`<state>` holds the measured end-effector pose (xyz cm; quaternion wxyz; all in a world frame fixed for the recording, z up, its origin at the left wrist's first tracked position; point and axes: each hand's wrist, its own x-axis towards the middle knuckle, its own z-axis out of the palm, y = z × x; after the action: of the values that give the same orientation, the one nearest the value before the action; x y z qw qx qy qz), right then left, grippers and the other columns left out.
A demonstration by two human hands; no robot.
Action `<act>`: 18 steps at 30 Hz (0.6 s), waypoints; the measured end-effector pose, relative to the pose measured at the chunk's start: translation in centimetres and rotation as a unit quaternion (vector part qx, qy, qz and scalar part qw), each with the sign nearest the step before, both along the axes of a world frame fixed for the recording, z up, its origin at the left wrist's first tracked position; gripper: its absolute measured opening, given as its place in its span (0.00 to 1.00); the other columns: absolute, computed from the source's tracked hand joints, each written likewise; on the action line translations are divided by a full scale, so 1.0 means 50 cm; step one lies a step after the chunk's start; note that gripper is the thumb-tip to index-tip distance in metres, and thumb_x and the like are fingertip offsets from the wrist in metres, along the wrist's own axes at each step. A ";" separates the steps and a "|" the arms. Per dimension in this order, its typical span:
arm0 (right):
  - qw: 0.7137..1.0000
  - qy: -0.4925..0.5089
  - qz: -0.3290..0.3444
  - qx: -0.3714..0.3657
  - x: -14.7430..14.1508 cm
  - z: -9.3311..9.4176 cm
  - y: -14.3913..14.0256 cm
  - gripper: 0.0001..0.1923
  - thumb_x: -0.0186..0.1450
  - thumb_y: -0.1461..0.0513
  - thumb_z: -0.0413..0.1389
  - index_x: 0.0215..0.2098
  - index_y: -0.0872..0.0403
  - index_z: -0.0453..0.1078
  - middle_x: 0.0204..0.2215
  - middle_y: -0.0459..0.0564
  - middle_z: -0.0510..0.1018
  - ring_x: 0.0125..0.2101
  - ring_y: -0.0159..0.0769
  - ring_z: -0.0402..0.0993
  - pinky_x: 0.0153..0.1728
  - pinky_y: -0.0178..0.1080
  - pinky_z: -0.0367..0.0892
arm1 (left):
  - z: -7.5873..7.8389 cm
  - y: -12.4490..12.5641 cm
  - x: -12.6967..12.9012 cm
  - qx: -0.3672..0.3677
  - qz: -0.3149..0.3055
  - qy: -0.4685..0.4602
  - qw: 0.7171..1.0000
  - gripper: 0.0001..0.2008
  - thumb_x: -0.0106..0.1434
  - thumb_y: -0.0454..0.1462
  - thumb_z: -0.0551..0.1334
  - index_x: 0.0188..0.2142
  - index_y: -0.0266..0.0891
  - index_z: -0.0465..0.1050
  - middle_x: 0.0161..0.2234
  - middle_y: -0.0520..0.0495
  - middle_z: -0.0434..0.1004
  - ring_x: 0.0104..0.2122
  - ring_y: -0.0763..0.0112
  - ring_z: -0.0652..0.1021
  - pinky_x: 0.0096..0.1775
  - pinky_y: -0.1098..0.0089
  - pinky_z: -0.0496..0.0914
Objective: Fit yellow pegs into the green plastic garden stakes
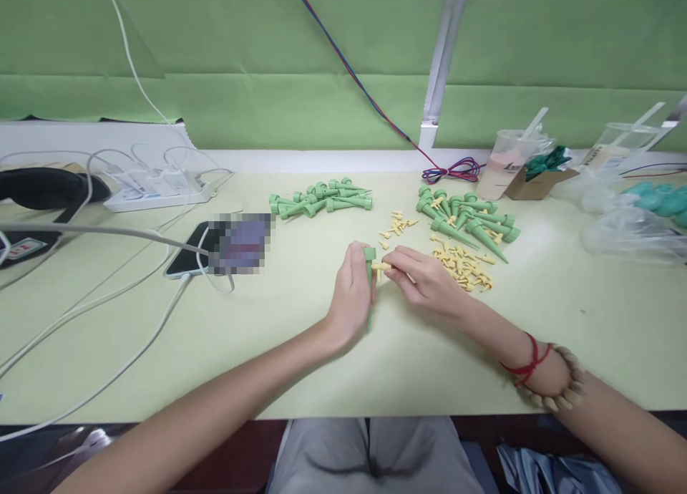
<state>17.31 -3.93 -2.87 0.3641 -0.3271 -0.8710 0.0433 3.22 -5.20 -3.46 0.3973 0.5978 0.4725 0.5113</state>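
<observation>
My left hand [351, 297] is wrapped round a green plastic watering spike [369, 254], held upright with its tip pointing down. Between the thumb and fingers of my right hand [424, 275] is a small yellow plastic valve [381, 265], which meets the side of the spike just under its cap. Much of the spike is hidden behind my left hand. To the right lies a pile of loose yellow valves [464, 268], with a smaller group of yellow pieces [397, 224] behind my hands.
Green spikes lie in a left heap [322, 197] and a right heap [466, 218], the right one with yellow parts. A phone [187, 254], white cables and a power strip [161, 192] occupy the left. Drink cups [502, 168] and a small cardboard box [534, 185] stand back right.
</observation>
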 end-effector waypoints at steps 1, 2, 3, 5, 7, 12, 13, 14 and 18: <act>1.000 0.027 0.000 -0.014 -0.003 -0.001 -0.004 0.11 0.68 0.61 0.41 0.31 0.53 0.62 0.25 0.47 0.66 0.26 0.31 0.63 0.27 0.32 0.58 | 0.001 0.000 -0.001 0.020 -0.002 0.001 1.000 0.23 0.62 0.54 0.37 0.29 0.42 0.58 0.15 0.56 0.54 0.16 0.74 0.61 0.21 0.72 0.57; 0.998 0.056 -0.004 -0.031 -0.007 0.000 -0.009 0.11 0.68 0.61 0.42 0.31 0.53 0.62 0.24 0.47 0.67 0.26 0.31 0.63 0.27 0.32 0.58 | 0.001 0.000 -0.002 0.036 -0.008 0.003 0.999 0.22 0.62 0.55 0.38 0.33 0.42 0.57 0.16 0.56 0.54 0.16 0.74 0.60 0.20 0.72 0.56; 0.995 0.083 -0.010 -0.054 -0.011 0.001 -0.015 0.12 0.68 0.60 0.42 0.30 0.54 0.62 0.24 0.46 0.67 0.25 0.30 0.64 0.27 0.32 0.58 | 0.000 0.003 -0.004 0.051 -0.016 0.006 0.999 0.21 0.62 0.55 0.38 0.36 0.43 0.56 0.16 0.57 0.54 0.16 0.74 0.60 0.20 0.73 0.55; 0.984 0.129 -0.023 -0.121 -0.019 0.006 -0.026 0.14 0.68 0.57 0.42 0.29 0.54 0.62 0.21 0.45 0.66 0.23 0.29 0.63 0.25 0.32 0.58 | -0.005 0.010 -0.010 0.082 -0.026 0.021 0.996 0.21 0.61 0.56 0.39 0.39 0.43 0.54 0.17 0.57 0.55 0.16 0.74 0.61 0.20 0.73 0.55; 0.964 0.165 -0.019 -0.209 -0.024 0.013 -0.033 0.15 0.68 0.55 0.42 0.28 0.54 0.61 0.18 0.43 0.64 0.20 0.28 0.61 0.24 0.32 0.58 | -0.010 0.019 -0.019 0.114 -0.022 0.056 0.992 0.22 0.60 0.57 0.41 0.40 0.43 0.54 0.18 0.57 0.58 0.17 0.73 0.62 0.22 0.72 0.56; 0.849 0.259 0.102 -0.450 -0.019 0.030 -0.025 0.18 0.64 0.52 0.47 0.22 0.53 0.53 0.16 0.39 0.55 0.16 0.26 0.56 0.19 0.33 0.61 | -0.011 0.039 -0.042 0.157 -0.038 0.159 0.974 0.27 0.56 0.60 0.43 0.41 0.42 0.56 0.19 0.56 0.62 0.17 0.73 0.64 0.24 0.72 0.56; 0.830 0.256 0.123 -0.479 -0.017 0.032 -0.022 0.18 0.63 0.52 0.48 0.21 0.53 0.51 0.17 0.39 0.54 0.15 0.25 0.55 0.18 0.33 0.61 | -0.009 0.041 -0.043 0.160 -0.042 0.169 0.972 0.27 0.56 0.61 0.44 0.41 0.42 0.56 0.19 0.56 0.62 0.17 0.73 0.64 0.24 0.72 0.56; 0.825 0.245 0.131 -0.492 -0.015 0.033 -0.020 0.18 0.64 0.52 0.48 0.21 0.52 0.51 0.16 0.38 0.54 0.14 0.25 0.54 0.18 0.33 0.61 | -0.007 0.041 -0.043 0.158 -0.045 0.172 0.971 0.27 0.56 0.60 0.45 0.41 0.42 0.56 0.19 0.56 0.62 0.17 0.73 0.64 0.24 0.72 0.56; 0.939 0.123 0.019 -0.319 -0.007 0.023 -0.014 0.17 0.67 0.54 0.42 0.24 0.53 0.57 0.16 0.41 0.60 0.16 0.27 0.59 0.20 0.32 0.59 | 0.003 0.037 -0.028 0.096 -0.042 0.105 0.989 0.21 0.62 0.55 0.40 0.38 0.43 0.56 0.18 0.57 0.55 0.16 0.74 0.60 0.23 0.72 0.56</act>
<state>16.99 -4.61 -1.71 0.3440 -0.4016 -0.7657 0.3662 1.84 -3.34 -3.32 0.3077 0.7026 0.4350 0.4717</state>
